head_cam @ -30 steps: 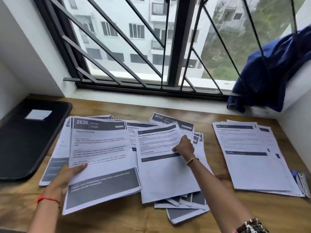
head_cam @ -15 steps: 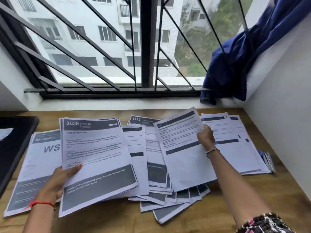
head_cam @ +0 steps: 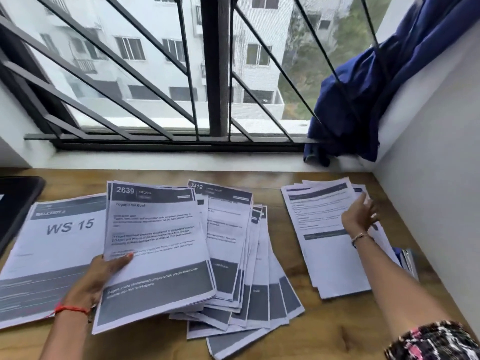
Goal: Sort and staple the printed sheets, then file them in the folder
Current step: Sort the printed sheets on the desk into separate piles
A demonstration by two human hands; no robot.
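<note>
Holding 2639 stack, left fingers at its edge

"2639 KITCHEN" front sheet, "WS 15" left sheet, "3412" rear sheet

Soft, overcast daylight enters through the barred window at the back and spreads evenly over the wooden worktop. Shadows are faint, limited to thin dark lines under the edges of the fanned sheets. Wide-angle distortion bows the window bars and tilts the wall at right. Small print on the sheets is smeared and unreadable. The right hand shows slight motion blur at the fingers.
</note>
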